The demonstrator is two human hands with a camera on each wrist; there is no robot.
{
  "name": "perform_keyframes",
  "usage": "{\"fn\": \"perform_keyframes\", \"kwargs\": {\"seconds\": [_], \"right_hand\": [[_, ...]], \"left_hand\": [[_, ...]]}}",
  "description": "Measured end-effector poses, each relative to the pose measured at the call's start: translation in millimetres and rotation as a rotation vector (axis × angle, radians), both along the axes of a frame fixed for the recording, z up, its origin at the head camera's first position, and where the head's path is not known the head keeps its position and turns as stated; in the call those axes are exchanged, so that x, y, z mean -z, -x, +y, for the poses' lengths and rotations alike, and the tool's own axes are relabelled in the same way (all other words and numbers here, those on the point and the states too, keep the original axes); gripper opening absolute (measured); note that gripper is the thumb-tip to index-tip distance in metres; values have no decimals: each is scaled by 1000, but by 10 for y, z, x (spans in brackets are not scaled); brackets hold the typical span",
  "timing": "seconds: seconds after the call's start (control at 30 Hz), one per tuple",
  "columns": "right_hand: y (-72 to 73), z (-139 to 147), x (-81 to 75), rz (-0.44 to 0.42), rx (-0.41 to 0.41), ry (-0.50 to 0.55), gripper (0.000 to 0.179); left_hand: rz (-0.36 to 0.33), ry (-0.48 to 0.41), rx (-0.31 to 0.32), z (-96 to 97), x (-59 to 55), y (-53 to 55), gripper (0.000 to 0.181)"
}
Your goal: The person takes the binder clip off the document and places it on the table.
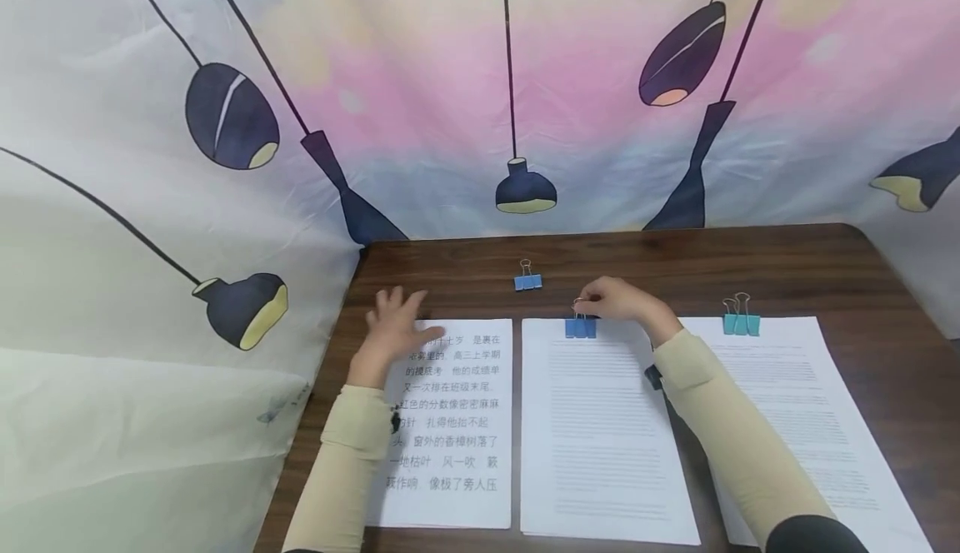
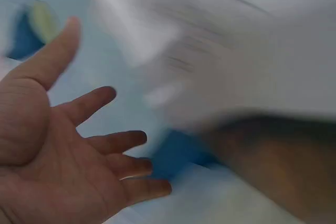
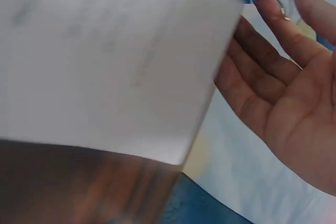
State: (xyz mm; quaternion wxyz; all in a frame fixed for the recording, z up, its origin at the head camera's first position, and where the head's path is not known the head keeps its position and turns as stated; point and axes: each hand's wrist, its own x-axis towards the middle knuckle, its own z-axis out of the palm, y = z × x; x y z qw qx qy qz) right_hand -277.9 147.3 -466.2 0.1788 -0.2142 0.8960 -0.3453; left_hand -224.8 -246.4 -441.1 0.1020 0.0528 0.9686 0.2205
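A: Where's the blue binder clip (image 1: pixel 581 326)?
B: Top edge of the middle paper stack (image 1: pixel 600 428), long axis along that edge, just under the right hand (image 1: pixel 615 299), whose fingertips meet its wire handles.
A: Left hand (image 1: pixel 396 328)?
B: Spread open on the left stack (image 1: pixel 450 420), printed in Chinese.

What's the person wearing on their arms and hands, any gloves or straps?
Both arms wear snug cream-beige sleeves reaching the wrists. The left hand and right hand are bare, no gloves. A small dark device sits at each wrist, and a dark cuff shows near the right elbow.
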Motion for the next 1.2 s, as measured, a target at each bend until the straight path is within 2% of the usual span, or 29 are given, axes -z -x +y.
{"fn": "perform_keyframes", "kwargs": {"seconds": [0.03, 0.1, 0.17, 0.23, 0.37, 0.5, 0.63, 0.8, 0.9, 0.97, 1.03, 1.1, 1.2], "right_hand": [[-14, 24, 17, 9, -1, 5, 21], [-33, 65, 48, 26, 6, 21, 19], [-36, 92, 80, 29, 21, 46, 18], [-33, 105, 99, 13, 23, 67, 20], [-22, 93, 112, -44, 24, 113, 24], [-14, 98, 101, -95, 8, 175, 27], [-5, 120, 76, -133, -21, 225, 28], [7, 102, 53, -139, -40, 275, 26], [17, 63, 67, -161, -21, 271, 42], [24, 38, 76, -180, 8, 245, 59], [46, 27, 108, -203, 29, 220, 67], [86, 37, 152, -239, 54, 204, 67], [160, 42, 249, -307, 75, 217, 58]], "left_hand": [[18, -8, 33, 145, -63, -19, 78], [41, -77, 107, 448, -148, -30, 76], [42, -148, 173, 725, -145, -11, 71], [18, -199, 205, 947, -63, 29, 71], [-25, -212, 218, 1238, 163, 115, 71], [-31, -196, 245, 1378, 292, 191, 60], [-13, -199, 287, 1452, 318, 256, 44], [-2, -241, 338, 1514, 372, 320, 22], [-15, -263, 339, 1544, 416, 329, 19], [-19, -253, 333, 1572, 435, 330, 18], [-22, -235, 328, 1608, 436, 331, 18], [-9, -194, 335, 1655, 427, 336, 18], [1, -136, 332, 1690, 427, 329, 18]]}}
